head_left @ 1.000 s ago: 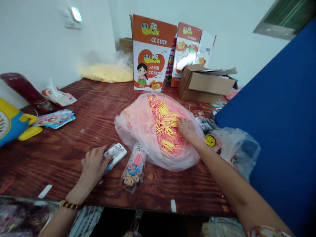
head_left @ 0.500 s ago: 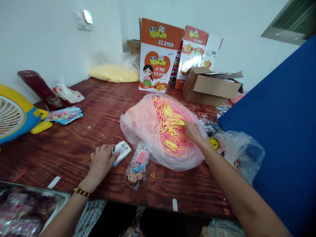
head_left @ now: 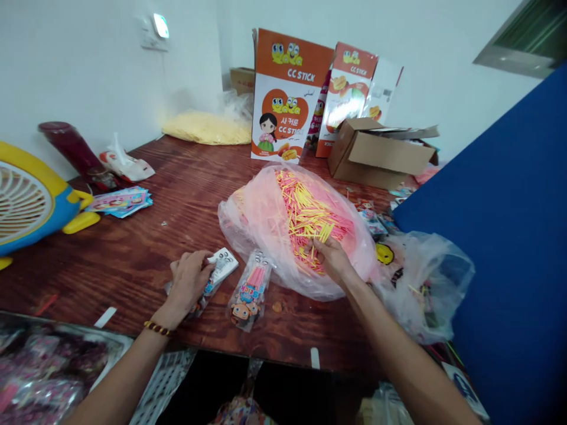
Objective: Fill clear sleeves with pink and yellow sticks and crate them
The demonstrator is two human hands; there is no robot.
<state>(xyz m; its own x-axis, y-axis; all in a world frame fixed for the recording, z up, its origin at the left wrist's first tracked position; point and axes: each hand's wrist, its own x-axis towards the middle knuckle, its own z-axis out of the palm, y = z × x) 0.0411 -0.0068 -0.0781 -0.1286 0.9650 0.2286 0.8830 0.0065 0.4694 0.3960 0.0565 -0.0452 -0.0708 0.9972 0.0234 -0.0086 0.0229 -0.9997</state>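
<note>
My left hand [head_left: 190, 280] rests on the table with curled fingers, gripping a small stack of printed plastic packets [head_left: 225, 264] whose white ends stick out to the right. Beside it lies a clear packet [head_left: 250, 292] with a cartoon print and pink sticks showing inside. A large translucent bag [head_left: 261, 218] lies open, heaped with thin pink and yellow sticks [head_left: 305, 206]. Over its near right part, my right hand [head_left: 334, 258] pinches a few yellow sticks [head_left: 325, 232] between thumb and fingers.
Behind the bag stand printed cartons [head_left: 283, 88] and an open brown box [head_left: 385, 156]. To the left are a yellow-blue fan [head_left: 57, 203], a dark red bottle [head_left: 73, 150] and flat packets [head_left: 121, 202]. A blue panel [head_left: 505, 236] borders the right side, near a clear plastic bag [head_left: 436, 271].
My right hand has drawn back toward me and left from the bag's right side, now with yellow sticks showing at its fingertips. My left hand stays at the packet stack, its fingers shifted slightly.
</note>
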